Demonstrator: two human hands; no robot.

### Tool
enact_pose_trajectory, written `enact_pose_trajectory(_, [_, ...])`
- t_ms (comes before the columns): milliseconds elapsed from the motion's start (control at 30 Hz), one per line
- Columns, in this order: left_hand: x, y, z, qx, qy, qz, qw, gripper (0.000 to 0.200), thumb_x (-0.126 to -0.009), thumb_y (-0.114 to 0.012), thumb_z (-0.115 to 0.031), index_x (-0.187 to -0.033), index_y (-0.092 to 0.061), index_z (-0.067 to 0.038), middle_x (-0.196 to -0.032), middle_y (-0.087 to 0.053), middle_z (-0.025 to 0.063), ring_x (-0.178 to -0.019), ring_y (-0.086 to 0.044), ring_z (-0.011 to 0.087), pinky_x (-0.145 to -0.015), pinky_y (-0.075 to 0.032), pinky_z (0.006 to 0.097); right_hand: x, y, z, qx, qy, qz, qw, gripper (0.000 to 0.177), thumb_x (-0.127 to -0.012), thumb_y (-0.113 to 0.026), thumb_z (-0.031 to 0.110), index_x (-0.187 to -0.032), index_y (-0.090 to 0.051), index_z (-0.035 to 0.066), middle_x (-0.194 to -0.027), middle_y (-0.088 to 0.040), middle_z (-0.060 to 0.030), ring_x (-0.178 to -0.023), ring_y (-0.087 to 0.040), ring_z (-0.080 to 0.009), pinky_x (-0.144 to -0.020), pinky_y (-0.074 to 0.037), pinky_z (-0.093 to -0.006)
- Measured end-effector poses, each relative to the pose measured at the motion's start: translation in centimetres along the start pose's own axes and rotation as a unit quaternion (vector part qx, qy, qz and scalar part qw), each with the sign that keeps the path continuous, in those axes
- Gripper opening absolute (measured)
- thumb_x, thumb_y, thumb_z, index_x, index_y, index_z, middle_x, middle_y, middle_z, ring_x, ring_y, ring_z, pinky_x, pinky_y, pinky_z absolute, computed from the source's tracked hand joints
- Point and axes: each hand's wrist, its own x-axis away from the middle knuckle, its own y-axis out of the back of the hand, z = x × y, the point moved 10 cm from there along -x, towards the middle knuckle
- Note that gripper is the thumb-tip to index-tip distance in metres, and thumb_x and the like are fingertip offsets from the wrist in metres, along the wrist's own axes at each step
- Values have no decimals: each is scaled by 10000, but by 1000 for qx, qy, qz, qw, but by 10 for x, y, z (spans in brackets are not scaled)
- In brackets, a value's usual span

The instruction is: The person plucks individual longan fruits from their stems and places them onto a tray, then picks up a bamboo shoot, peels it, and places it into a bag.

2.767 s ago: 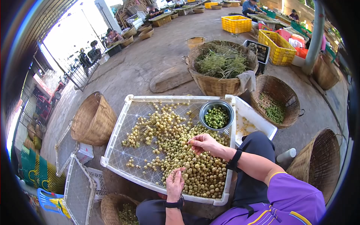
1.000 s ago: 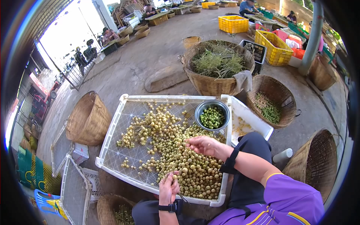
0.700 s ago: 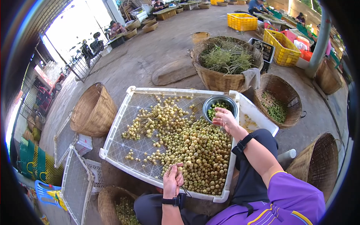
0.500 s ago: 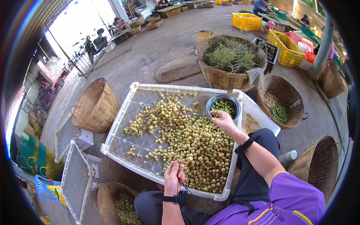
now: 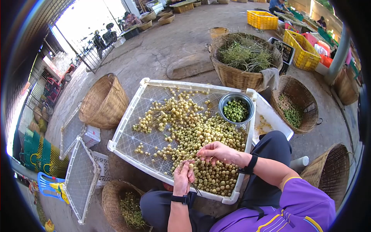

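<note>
A white mesh tray (image 5: 127, 116) lies in front of me, with a heap of round yellow-green fruits (image 5: 208, 135) on its right part. My left hand (image 5: 183, 176) is at the near edge of the heap, fingers closed round a thin stem that hangs below it. Close to its right, my right hand (image 5: 217, 152) is pinched over the fruits; what it holds, if anything, is too small to make out. A metal bowl (image 5: 253, 103) of small green fruits stands at the tray's back right corner.
Behind the tray stands a wicker basket (image 5: 235, 77) full of stems. Other wicker baskets (image 5: 102, 101) are at left, right and near my knee. A white box (image 5: 276, 116) adjoins the tray. Yellow crates (image 5: 262, 20) and people working are farther back.
My right hand has moved from the metal bowl down to beside my left hand, and its fingers have closed. My left hand has stayed by the near edge. The view has shifted slightly.
</note>
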Motion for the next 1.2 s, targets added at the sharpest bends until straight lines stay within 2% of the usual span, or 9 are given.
enact_pose_trajectory(100, [2,1,-4,23,-4,3,1000,208,-950,-436,-207,-969,-558,-40,-534,-343,-41,-405,-323,58,-385,-282,206,2,13,3,-156,-6,-26,987,238,-884,-562,179,-1071,-581,34,-844,-645,-19,-684,-616,-62,-522,-520,-183])
enact_pose_trajectory(300, [4,-10,0,74,24,54,995,207,-955,-418,-203,-986,-553,-49,-526,-331,-38,-401,-316,59,-386,-261,203,-2,-12,-19,-41,-54,28,997,301,-883,-543,168,-1153,-508,37,-1018,-588,-41,-828,-607,-93,-617,-527,-184])
enact_pose_trajectory(500, [5,-13,1,79,30,68,994,206,-960,-403,-202,-962,-561,-70,-524,-328,-42,-406,-315,54,-397,-268,198,-3,-21,-24,-19,-67,35,997,282,-891,-563,215,-1116,-549,46,-829,-620,20,-694,-590,-44,-562,-509,-165])
enact_pose_trajectory(667, [2,-1,-5,73,-13,26,997,200,-955,-423,-185,-987,-562,-46,-523,-338,-45,-397,-309,48,-376,-261,196,-5,-6,-14,-248,-41,15,968,219,-886,-549,146,-1066,-565,22,-833,-626,-11,-683,-598,-45,-530,-503,-162])
enact_pose_trajectory(800, [4,3,-14,17,-55,-39,998,171,-947,-450,-174,-981,-565,-52,-537,-351,-60,-419,-314,24,-386,-264,174,8,-25,-6,-73,-57,43,995,257,-856,-519,144,-1089,-562,42,-894,-639,-3,-744,-611,-60,-499,-472,-162])
enact_pose_trajectory(933, [7,-8,-21,-125,-117,-45,984,139,-938,-475,-162,-969,-562,-58,-594,-434,-74,-461,-329,-10,-400,-260,155,8,-38,-17,68,-70,33,995,376,-846,-587,428,-971,-581,74,-827,-619,35,-693,-557,-22,-489,-426,-149])
enact_pose_trajectory(967, [7,-9,-19,-126,-115,-42,985,139,-938,-475,-162,-969,-562,-58,-594,-434,-74,-461,-329,-10,-400,-260,155,7,-38,-16,93,-61,26,993,372,-845,-591,425,-953,-589,70,-814,-619,36,-676,-555,-19,-475,-408,-138])
enact_pose_trajectory(1033, [9,-16,-27,-237,-171,-37,956,149,-937,-480,-173,-976,-562,-55,-634,-478,-69,-488,-359,-14,-412,-262,147,7,-39,-12,108,-42,15,993,339,-861,-585,386,-922,-624,54,-772,-624,17,-606,-550,-15,-438,-386,-134])
enact_pose_trajectory(1200, [8,-7,-20,-141,-118,-57,981,171,-941,-461,-163,-1027,-551,-45,-631,-467,-61,-476,-343,-2,-404,-252,156,8,-43,-19,-6,-70,56,996,270,-864,-591,336,-866,-622,68,-759,-619,10,-572,-536,-14,-417,-362,-130])
